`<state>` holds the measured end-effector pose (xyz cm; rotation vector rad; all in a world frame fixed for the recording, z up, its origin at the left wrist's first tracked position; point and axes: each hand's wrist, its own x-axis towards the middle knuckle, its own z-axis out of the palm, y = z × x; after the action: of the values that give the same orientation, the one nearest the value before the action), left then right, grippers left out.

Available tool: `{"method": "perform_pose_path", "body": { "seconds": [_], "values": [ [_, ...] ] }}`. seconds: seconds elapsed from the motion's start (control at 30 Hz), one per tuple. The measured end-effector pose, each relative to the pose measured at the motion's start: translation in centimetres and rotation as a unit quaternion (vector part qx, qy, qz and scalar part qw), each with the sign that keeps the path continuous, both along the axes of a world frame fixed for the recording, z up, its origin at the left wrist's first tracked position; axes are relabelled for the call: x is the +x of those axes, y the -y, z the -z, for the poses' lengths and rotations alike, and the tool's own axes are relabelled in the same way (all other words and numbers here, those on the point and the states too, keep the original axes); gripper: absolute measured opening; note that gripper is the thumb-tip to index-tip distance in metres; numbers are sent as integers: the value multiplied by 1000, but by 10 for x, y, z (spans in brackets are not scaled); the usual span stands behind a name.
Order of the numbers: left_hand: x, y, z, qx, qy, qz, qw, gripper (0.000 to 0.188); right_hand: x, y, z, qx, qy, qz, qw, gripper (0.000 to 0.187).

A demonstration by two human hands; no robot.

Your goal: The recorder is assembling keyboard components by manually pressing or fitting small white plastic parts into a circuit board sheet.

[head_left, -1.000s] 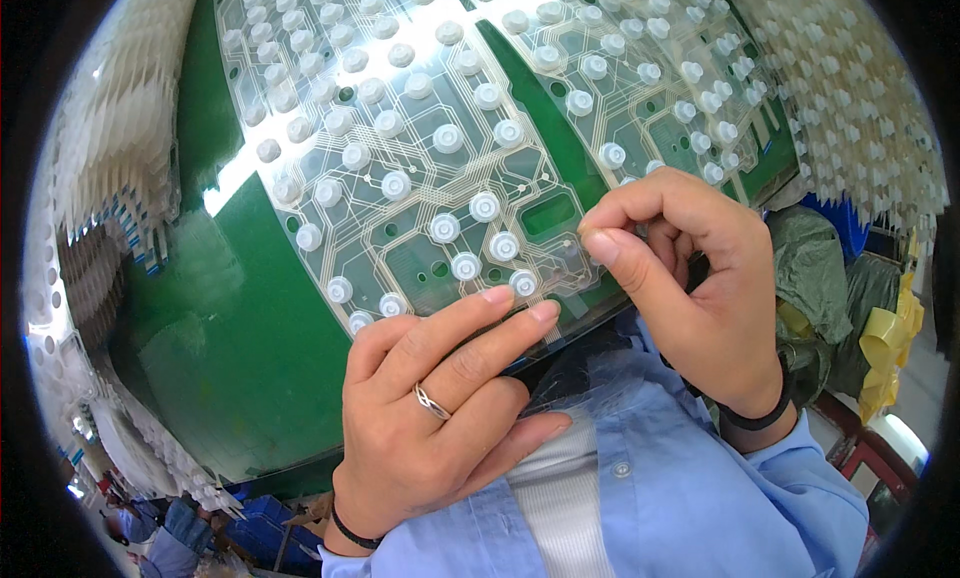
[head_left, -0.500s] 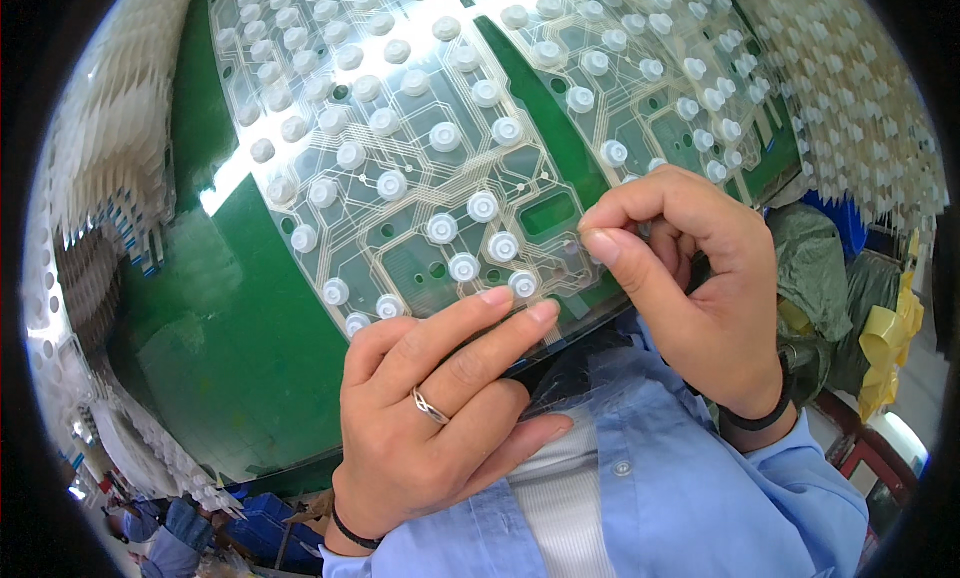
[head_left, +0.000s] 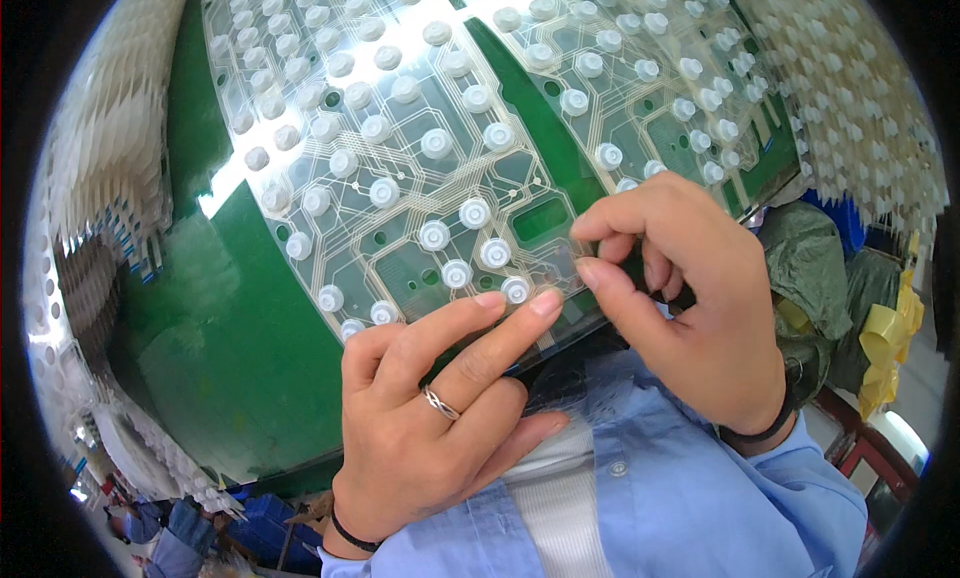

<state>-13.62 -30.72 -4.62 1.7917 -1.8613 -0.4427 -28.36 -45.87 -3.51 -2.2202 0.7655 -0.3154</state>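
Note:
A clear keyboard membrane sheet (head_left: 420,208) with pale printed traces and white rubber domes (head_left: 436,144) lies on a green work surface. My left hand (head_left: 440,408), wearing a ring, rests at the sheet's near edge. Its fingers are stretched out, and the index and middle fingertips lie beside a dome close to the corner. Over the sheet's near right corner is my right hand (head_left: 690,288). Its thumb and forefinger are bent toward each other with a small gap between them, and nothing distinct shows there. The other right fingers are curled in.
A second domed membrane sheet (head_left: 640,78) lies to the right across a green strip. Stacks of similar sheets stand at the left (head_left: 110,128) and far right (head_left: 850,88). Dark green plastic bags (head_left: 810,268) and yellow tape pieces (head_left: 885,338) are beyond the right edge.
My right thumb and forefinger, pressed together before, have parted slightly. The near membrane sheet has shifted a little to the left and toward me. My left hand has barely moved.

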Motion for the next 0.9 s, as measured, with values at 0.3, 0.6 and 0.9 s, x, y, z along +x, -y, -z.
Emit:
{"method": "perform_pose_path", "body": {
  "seconds": [0.3,0.6,0.9],
  "values": [
    [4,-6,-1,-32,-182,-101,978,33,-15,-15,-27,-15,69,-94,993,50],
    [5,1,-16,-59,-195,-141,969,30,-22,-31,-18,-3,164,-74,984,21],
    [8,1,-19,-65,-140,-151,976,30,-14,-19,-21,-74,122,-115,983,25]
  ]
}}
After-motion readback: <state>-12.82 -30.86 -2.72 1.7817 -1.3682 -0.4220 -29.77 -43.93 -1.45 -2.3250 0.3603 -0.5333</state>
